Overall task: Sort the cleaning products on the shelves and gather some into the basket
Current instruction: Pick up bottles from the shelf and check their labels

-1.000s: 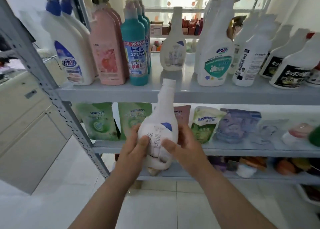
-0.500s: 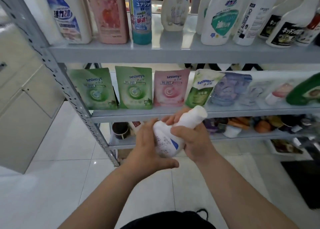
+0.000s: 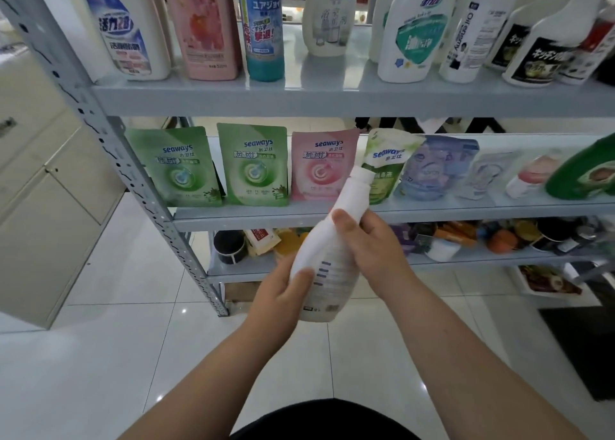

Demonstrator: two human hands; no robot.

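Note:
A white cleaning bottle (image 3: 327,256) is held in front of the grey shelves (image 3: 332,100), tilted with its neck up to the right and its printed back label facing me. My left hand (image 3: 283,293) grips its lower body from the left. My right hand (image 3: 369,249) wraps round its upper body and neck from the right. A matching white bottle (image 3: 329,16) stands on the top shelf. No basket is in view.
The top shelf holds several bottles, among them a teal one (image 3: 263,26) and a pink one (image 3: 206,23). Green and pink refill pouches (image 3: 254,165) stand on the middle shelf. Mixed items crowd the lower shelf (image 3: 466,240). A beige cabinet (image 3: 43,180) stands left.
Both hands have turned the bottle, so its back label now faces me and its neck points higher. The view has dropped from the top shelf toward the floor.

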